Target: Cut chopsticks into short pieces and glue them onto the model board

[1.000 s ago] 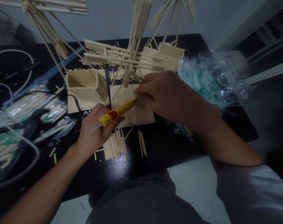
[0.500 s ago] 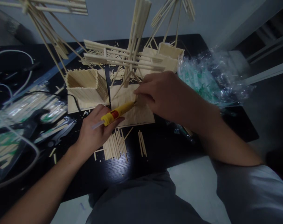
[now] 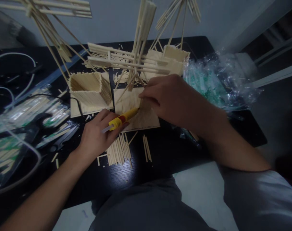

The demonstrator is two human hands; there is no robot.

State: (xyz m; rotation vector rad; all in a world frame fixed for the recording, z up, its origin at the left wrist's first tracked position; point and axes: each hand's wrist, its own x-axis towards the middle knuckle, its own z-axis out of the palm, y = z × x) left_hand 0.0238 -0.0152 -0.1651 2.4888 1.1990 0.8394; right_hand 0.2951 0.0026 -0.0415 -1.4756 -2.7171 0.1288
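Note:
My left hand is closed around a yellow glue gun with a red patch, its tip lying on a flat panel of glued wooden sticks. My right hand is pinched over the same panel just past the tip; a thin stick seems to sit under its fingers but is mostly hidden. Behind the panel rises a tall stick structure with beams and slanted struts. An open-topped stick box stands to the left on its own base.
Loose cut sticks lie in front of the panel on the black table. Packets of sticks in plastic and cables fill the left. Scissors lie near my left wrist. A crumpled clear bag sits on the right.
The glue gun's tip and my left hand have drawn back slightly, lower and to the left. My right hand has stayed nearly still.

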